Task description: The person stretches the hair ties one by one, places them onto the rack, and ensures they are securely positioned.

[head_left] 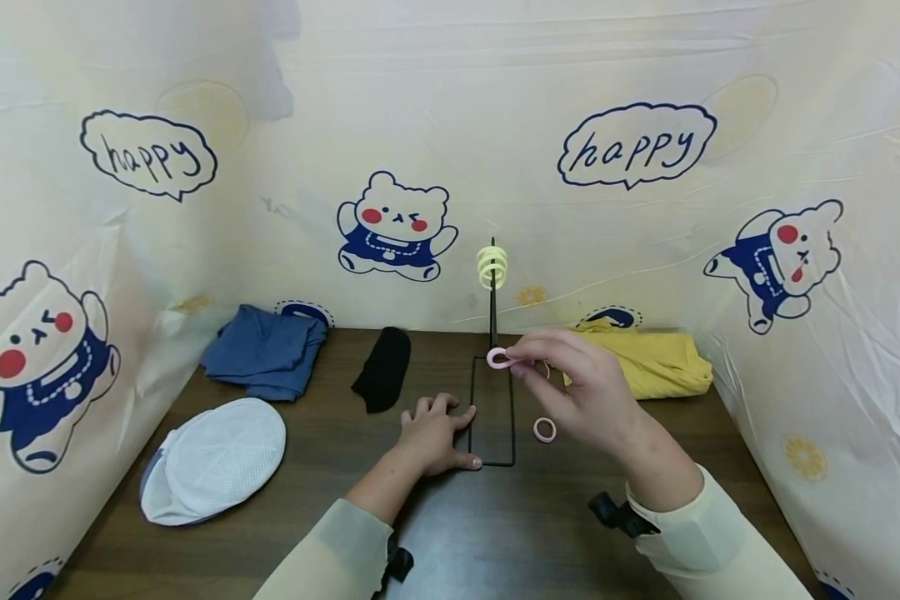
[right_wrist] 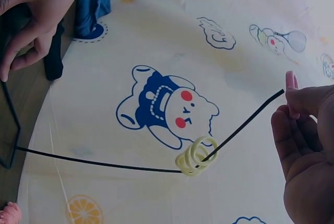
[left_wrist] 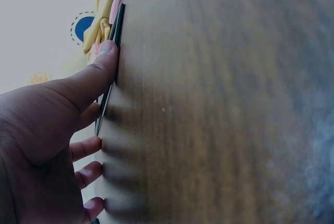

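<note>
My right hand (head_left: pixel 581 387) pinches a pink ring (head_left: pixel 490 359) between thumb and fingertips, in front of a thin black wire stand (head_left: pixel 492 312). In the right wrist view this ring (right_wrist: pixel 290 80) is right by the free tip of the stand's rod. Several pale yellow rings (right_wrist: pixel 197 157) hang together at the bend of that rod. My left hand (head_left: pixel 437 437) rests at the left side of the stand's rectangular base (head_left: pixel 513 417), fingers spread, its thumb touching the near corner. Another pink ring (head_left: pixel 537 431) lies on the table right of the base.
A folded blue cloth (head_left: pixel 266 354), a black sock-like cloth (head_left: pixel 384 371) and a white cap (head_left: pixel 217 462) lie to the left on the brown table (head_left: pixel 525 533). Folded yellow cloth (head_left: pixel 660 362) sits behind my right hand. A printed white sheet (head_left: pixel 525 67) surrounds the table's back and sides.
</note>
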A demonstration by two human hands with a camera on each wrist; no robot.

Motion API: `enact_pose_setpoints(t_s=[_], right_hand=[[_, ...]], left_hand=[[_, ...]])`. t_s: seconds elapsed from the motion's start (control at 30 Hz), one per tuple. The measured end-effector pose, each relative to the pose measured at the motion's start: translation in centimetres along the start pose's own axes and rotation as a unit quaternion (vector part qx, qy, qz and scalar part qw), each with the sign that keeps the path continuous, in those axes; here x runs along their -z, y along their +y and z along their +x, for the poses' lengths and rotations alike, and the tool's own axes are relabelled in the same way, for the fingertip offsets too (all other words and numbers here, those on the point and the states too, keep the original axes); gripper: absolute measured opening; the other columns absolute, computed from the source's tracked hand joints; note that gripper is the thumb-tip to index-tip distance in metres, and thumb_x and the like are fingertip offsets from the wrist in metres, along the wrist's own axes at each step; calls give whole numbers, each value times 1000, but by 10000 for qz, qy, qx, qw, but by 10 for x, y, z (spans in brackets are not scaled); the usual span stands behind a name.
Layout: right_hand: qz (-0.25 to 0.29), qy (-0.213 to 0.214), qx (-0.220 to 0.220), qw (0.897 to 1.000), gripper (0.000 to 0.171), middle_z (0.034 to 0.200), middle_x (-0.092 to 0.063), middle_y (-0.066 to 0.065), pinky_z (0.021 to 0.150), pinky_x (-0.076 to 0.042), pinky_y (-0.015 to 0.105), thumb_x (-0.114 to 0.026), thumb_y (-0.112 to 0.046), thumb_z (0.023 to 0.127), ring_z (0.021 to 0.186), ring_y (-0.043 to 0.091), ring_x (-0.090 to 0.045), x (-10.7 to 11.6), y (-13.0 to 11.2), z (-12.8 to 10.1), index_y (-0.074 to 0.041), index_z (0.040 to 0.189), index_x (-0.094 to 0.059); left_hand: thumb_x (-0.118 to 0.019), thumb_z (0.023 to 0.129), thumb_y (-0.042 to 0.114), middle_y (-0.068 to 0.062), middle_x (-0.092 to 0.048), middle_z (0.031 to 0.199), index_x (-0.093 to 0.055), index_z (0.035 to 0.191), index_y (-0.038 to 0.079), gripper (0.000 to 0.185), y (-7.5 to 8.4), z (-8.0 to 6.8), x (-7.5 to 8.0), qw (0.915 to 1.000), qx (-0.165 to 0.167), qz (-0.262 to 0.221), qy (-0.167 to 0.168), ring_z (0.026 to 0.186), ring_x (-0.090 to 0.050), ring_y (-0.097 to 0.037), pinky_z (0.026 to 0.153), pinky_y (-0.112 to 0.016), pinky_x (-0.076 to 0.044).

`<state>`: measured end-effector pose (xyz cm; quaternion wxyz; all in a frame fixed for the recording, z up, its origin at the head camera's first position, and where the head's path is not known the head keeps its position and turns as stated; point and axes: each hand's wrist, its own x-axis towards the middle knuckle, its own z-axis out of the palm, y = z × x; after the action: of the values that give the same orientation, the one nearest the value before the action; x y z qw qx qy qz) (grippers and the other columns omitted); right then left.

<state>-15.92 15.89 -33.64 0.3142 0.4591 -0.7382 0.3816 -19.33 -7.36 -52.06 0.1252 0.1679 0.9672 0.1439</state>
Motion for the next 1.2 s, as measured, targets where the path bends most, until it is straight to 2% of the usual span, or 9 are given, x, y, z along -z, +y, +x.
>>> enact_pose_setpoints(t_s=[0.13, 0.37, 0.57, 0.8, 1.03, 1.2], right_hand=[[-125, 102, -57, 9999, 25, 105, -74, 3, 69, -47, 20, -80, 5, 84, 81, 11, -62, 0, 3, 3, -5, 106, -77], [-230, 228, -181, 9993, 24, 103, -75, 3, 78, -53, 25, -81, 5, 83, 89, 16, -69, -2, 11, 4, -6, 104, -78], [-183, 194, -318, 9991, 24, 104, -75, 2, 79, -54, 29, -81, 7, 84, 91, 16, -69, -2, 17, 5, -5, 104, -77], [-323, 136, -498, 9981, 22, 107, -74, 2, 85, -53, 27, -81, 5, 86, 96, 18, -70, -2, 26, 6, -5, 104, -78], [-357, 56, -807, 9961, 20, 109, -74, 2, 75, -54, 25, -80, 1, 89, 92, 15, -69, -6, 39, 7, -8, 107, -79], [-238, 78, -825, 9963, 17, 107, -73, 5, 79, -57, 29, -78, 2, 91, 92, 16, -70, -14, 51, 9, -6, 106, -78]], left_hand=[[-78, 79, 69, -6, -35, 160, -43, 159, 35, 94, 0, 1, 0, 10000, 9, -5, -16, 142, -30, -41, 104, -63, -27], [-78, 79, 70, -5, -34, 161, -42, 159, 36, 94, 0, 2, 0, 10000, 13, 26, -31, 142, -30, -41, 104, -61, -27], [-78, 79, 69, -5, -34, 161, -42, 159, 36, 94, 0, 2, 0, 10000, -12, 26, -26, 142, -30, -41, 104, -62, -28], [-77, 79, 69, -5, -33, 161, -41, 159, 36, 94, 0, 2, -1, 10000, -21, 44, -19, 142, -29, -41, 104, -61, -28], [-78, 80, 68, -5, -33, 162, -41, 159, 35, 94, 0, 2, -1, 10000, -40, 21, -17, 142, -29, -41, 104, -62, -28], [-77, 80, 69, -5, -33, 162, -41, 159, 36, 94, -1, 1, -2, 10000, -7, 60, -25, 143, -29, -41, 104, -62, -28]])
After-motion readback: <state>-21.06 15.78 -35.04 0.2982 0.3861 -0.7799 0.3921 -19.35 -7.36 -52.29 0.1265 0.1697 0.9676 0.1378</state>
